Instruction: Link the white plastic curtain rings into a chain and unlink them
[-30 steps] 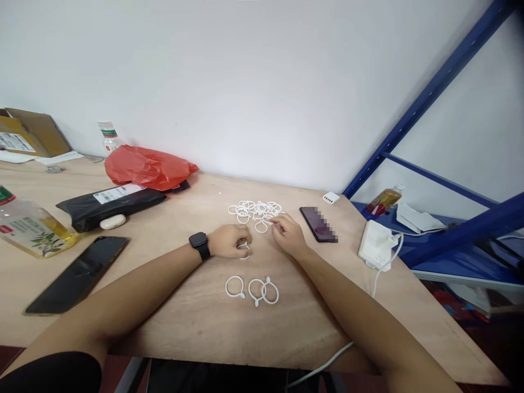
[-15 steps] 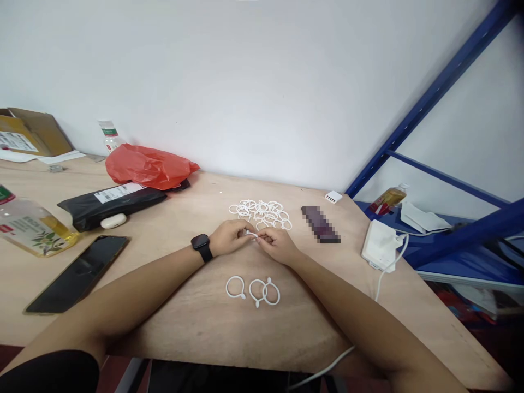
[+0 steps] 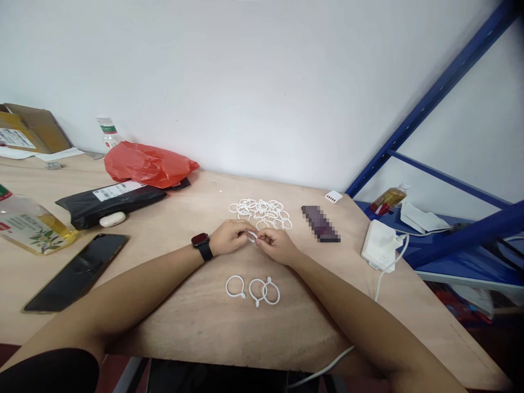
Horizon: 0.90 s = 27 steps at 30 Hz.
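Note:
Between my two hands is a white plastic ring (image 3: 252, 237), partly hidden by the fingers. My left hand (image 3: 232, 237), with a black watch on its wrist, pinches the ring's left side. On the other side, my right hand (image 3: 277, 243) grips it with thumb and fingertips. Just beyond the hands lies a pile of similar white rings (image 3: 262, 207), several overlapping. Nearer to me on the table, a single ring (image 3: 234, 286) lies to the left of two overlapping rings (image 3: 264, 292), each with a small tab.
A smartphone (image 3: 76, 273), an oil bottle (image 3: 36, 226), a white earbud case (image 3: 112, 219), a black parcel (image 3: 110, 202) and a red plastic bag (image 3: 149, 164) lie left. At right are a pixelated dark object (image 3: 319, 222), a white power strip (image 3: 379, 245) with a cable, and a blue shelf frame (image 3: 434, 87).
The ring between my fingers has turned slightly, so more of its loop shows. My hands stay in nearly the same place.

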{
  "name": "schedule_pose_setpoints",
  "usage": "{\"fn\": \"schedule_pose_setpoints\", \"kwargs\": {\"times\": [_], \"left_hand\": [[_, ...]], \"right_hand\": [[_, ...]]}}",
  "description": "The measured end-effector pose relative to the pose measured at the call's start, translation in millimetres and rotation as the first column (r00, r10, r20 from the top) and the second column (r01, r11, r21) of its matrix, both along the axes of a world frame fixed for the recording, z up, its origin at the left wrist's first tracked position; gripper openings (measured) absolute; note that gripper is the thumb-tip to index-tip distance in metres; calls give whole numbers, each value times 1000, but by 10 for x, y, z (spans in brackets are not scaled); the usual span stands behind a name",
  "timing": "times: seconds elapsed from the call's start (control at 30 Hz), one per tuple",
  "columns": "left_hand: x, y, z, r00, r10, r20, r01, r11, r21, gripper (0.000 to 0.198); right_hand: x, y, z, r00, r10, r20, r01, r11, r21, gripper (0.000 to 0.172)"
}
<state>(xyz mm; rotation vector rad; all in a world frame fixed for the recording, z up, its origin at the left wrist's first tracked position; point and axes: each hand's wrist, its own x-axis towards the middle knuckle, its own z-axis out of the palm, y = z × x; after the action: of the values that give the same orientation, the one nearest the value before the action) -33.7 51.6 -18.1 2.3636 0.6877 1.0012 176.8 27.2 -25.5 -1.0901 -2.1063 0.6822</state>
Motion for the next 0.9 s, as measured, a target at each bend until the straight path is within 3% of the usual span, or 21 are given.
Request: {"fn": "schedule_pose_setpoints", "kwargs": {"times": [0.23,0.3,0.37,0.47,0.57,0.63,0.77,0.9], "left_hand": [[26,-37,-21,999,1,46,-4,998,59,36],[1,-41,-14,995,41,91,-48,996,73,35],[-39,-40,15,995,24,98,-32,996,80,41],[-79,-45,81,983,-179,-34,182,972,146,54],[-37,-106,139,925,-322,-201,357,918,171,72],[35,-201,165,899,-349,-265,401,899,176,77],[196,-481,186,878,-388,-282,442,882,164,64],[294,-664,153,827,-435,-355,509,848,147,35]], "right_hand": [[-25,-32,-30,998,49,27,-51,995,86,8],[1,7,-39,999,-32,31,27,989,144,9],[48,72,-38,983,-186,4,182,965,190,12],[137,174,-19,913,-404,-54,407,893,190,27],[200,218,-12,902,-429,-37,429,886,175,35],[209,213,-26,918,-396,-18,393,904,169,33],[173,185,-68,940,-341,22,332,927,174,24],[164,195,-73,946,-323,28,313,932,182,21]]}}
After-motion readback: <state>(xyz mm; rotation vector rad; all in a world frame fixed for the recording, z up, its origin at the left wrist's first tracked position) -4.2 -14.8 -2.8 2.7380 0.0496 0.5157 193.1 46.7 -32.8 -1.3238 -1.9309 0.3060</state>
